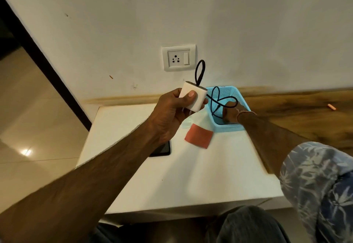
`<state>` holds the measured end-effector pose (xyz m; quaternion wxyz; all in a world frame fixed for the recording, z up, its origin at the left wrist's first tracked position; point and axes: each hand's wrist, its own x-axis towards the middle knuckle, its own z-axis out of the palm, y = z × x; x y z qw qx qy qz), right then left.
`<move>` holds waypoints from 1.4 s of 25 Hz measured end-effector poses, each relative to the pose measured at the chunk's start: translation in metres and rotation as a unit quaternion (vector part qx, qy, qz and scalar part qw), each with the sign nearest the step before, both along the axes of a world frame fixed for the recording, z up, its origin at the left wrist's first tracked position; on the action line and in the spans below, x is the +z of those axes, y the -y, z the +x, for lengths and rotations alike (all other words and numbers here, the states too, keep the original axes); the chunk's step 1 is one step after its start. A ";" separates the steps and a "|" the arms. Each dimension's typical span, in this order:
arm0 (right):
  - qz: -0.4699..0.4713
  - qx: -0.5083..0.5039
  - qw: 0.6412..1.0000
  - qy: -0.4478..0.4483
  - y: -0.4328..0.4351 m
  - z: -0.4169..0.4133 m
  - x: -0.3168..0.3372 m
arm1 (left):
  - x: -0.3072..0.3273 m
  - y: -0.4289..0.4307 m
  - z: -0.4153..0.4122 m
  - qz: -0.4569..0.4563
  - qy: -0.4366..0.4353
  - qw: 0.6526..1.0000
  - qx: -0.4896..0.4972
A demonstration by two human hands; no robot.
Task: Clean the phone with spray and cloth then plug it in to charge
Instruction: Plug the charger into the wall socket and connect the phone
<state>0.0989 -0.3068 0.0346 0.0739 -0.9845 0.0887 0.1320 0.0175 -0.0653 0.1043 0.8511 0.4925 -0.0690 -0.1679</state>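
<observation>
Head view. The left hand (pixel 170 109), raised over the white table (pixel 172 175), grips a white charger adapter (pixel 193 99): the thumb lies flat on its front face and the fingers curl behind it. The adapter's two metal pins point down toward 7 o'clock.

A black cable (pixel 199 72) leaves the top of the adapter, loops up toward 12 o'clock in front of the wall, then drops toward 4 o'clock into a blue perforated basket (pixel 229 128). The basket stands at the far right corner of the table, at 3 o'clock from the adapter.

The right hand (pixel 230 112) reaches into the basket with its back to the camera, beside the cable's lower loops. Its fingers are hidden, so whether they pinch the cable cannot be told.

A wall socket (pixel 178 57) with a switch is mounted at 11 o'clock from the adapter, unoccupied.

The phone (pixel 162 149) lies flat on the table, screen dark, at 7 o'clock from the adapter. It is partly covered by the left forearm and has no cable attached.

A red cloth (pixel 198 137) lies flat at 6 o'clock from the adapter, between phone and basket.
</observation>
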 end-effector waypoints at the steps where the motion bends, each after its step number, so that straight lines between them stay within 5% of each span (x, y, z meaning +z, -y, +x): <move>1: 0.023 -0.007 1.000 0.010 0.001 -0.001 0.008 | 0.002 -0.002 0.000 -0.014 0.000 1.000 -0.004; 6: 0.115 -0.013 0.976 0.183 0.013 -0.012 0.056 | 0.014 -0.011 -0.003 -0.043 0.002 0.999 -0.007; 13: 0.185 -0.022 0.935 0.303 -0.005 -0.093 0.087 | 0.028 -0.039 -0.021 -0.014 0.032 0.999 -0.013; 24: 0.109 -0.045 0.976 0.181 -0.031 -0.150 -0.051 | -0.028 -0.053 -0.035 0.111 -0.044 0.992 0.025; 30: 0.123 -0.040 0.989 0.075 -0.020 -0.139 -0.066 | -0.046 -0.064 -0.038 0.168 -0.069 0.983 0.041; 35: 0.094 -0.099 0.985 0.102 -0.009 -0.124 -0.051 | -0.044 -0.076 -0.035 0.199 -0.063 0.977 0.046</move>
